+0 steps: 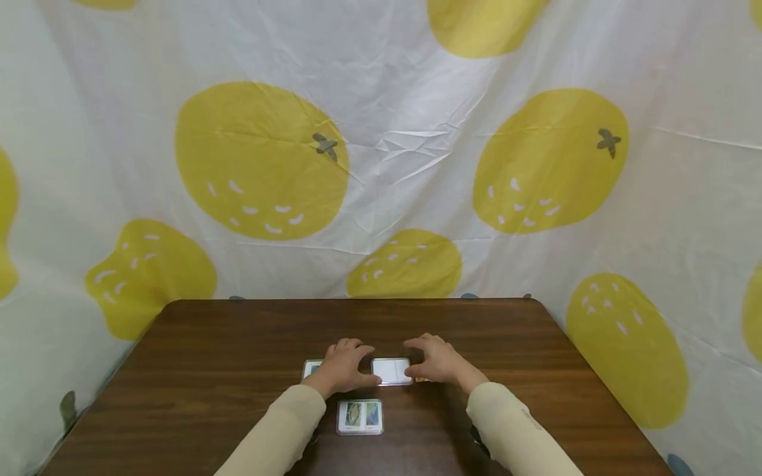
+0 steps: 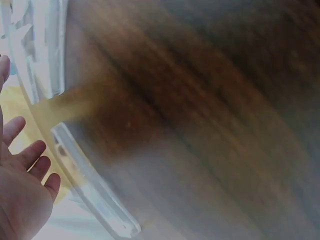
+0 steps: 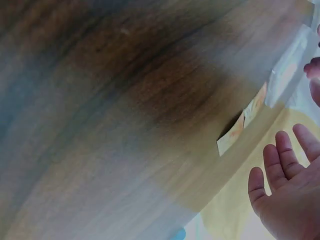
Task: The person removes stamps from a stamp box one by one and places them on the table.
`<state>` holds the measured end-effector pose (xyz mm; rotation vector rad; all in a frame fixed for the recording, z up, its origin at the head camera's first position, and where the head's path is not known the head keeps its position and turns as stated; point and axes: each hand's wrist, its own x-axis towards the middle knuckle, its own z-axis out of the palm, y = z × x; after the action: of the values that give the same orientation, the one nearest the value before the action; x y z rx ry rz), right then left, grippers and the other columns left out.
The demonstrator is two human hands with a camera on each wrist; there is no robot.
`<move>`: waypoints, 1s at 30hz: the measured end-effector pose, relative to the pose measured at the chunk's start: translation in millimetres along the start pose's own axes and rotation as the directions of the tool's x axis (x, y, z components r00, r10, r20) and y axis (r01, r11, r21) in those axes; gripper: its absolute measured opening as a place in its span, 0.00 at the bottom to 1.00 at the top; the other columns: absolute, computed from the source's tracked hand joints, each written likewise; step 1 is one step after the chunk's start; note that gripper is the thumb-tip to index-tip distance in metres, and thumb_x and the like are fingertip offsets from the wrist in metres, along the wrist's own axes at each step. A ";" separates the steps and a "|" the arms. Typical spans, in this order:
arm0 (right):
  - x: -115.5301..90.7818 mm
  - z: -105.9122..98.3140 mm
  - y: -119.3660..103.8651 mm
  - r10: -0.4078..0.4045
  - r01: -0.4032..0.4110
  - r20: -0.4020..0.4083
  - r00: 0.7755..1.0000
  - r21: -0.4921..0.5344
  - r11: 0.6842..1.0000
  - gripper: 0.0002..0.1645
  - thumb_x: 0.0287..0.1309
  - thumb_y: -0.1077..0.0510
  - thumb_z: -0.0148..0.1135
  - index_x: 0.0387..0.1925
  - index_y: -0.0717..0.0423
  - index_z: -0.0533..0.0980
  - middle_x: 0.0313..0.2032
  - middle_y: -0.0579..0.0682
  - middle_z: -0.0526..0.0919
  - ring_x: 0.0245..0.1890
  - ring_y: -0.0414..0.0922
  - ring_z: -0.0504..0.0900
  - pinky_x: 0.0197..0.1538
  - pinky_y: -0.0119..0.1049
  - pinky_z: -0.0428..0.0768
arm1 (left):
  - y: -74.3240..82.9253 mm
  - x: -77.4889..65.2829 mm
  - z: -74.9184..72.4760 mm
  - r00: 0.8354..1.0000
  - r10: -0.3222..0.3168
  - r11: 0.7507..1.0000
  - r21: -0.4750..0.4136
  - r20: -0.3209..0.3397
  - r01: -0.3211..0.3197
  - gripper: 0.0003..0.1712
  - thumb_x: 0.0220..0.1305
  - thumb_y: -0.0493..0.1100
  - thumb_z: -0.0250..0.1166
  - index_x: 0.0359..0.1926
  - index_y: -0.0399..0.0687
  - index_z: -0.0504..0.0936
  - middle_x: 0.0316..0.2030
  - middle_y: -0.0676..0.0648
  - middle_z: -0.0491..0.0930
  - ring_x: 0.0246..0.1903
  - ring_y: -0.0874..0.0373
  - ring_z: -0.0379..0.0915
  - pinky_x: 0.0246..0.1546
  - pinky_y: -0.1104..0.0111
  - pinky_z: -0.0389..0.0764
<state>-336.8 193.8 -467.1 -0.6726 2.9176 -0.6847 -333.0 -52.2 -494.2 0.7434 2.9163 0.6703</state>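
Between the hands, a flat clear plastic case with a white inside (image 1: 391,372) lies on the brown table. My left hand (image 1: 344,365) hovers at its left, fingers spread and thumb tip right at the case's edge. At the other side is my right hand (image 1: 437,360), its thumb tip overlapping the case's right edge. Both hands are empty, their fingers loosely extended in the wrist views. Two small stamp-like paper pieces (image 3: 231,136), orange-tinted, lie beside the case, mostly covered by the right hand in the head view.
Nearer me lies a clear case holding two small pictures (image 1: 360,417). Another case (image 1: 310,367) is partly hidden behind the left hand. The wooden table (image 1: 238,344) ends at a hanging white cloth (image 1: 381,198) with yellow fruit shapes.
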 end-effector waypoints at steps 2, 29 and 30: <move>-3.0 -3.6 -0.3 0.000 0.000 -0.029 1.000 0.031 1.000 0.32 0.53 0.53 0.73 0.59 0.59 0.77 0.53 0.58 0.77 0.57 0.59 0.73 0.61 0.62 0.64 | 0.1 -1.0 -3.8 0.999 0.016 1.000 -0.015 -0.038 -0.016 0.40 0.60 0.61 0.69 0.66 0.45 0.73 0.64 0.38 0.68 0.66 0.39 0.58 0.64 0.44 0.57; -53.3 0.2 -6.7 -0.051 0.067 -0.213 0.976 0.069 0.995 0.23 0.57 0.55 0.70 0.52 0.61 0.80 0.43 0.54 0.82 0.47 0.53 0.79 0.50 0.54 0.75 | -3.2 -53.2 -33.1 0.961 0.060 0.975 -0.188 -0.271 -0.114 0.32 0.60 0.52 0.72 0.60 0.39 0.77 0.54 0.39 0.77 0.56 0.41 0.71 0.56 0.46 0.70; -54.1 0.9 -8.0 -0.057 0.073 -0.223 0.973 0.065 0.995 0.23 0.56 0.55 0.70 0.52 0.61 0.80 0.43 0.54 0.82 0.46 0.53 0.79 0.50 0.54 0.75 | -3.5 -56.6 -33.3 0.961 0.048 0.974 -0.202 -0.271 -0.106 0.32 0.59 0.52 0.72 0.60 0.40 0.77 0.54 0.39 0.77 0.56 0.41 0.71 0.56 0.46 0.70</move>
<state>-284.7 210.3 -466.1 -0.7316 3.0618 -0.9253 -290.0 -94.7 -468.5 0.8019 2.9867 1.1571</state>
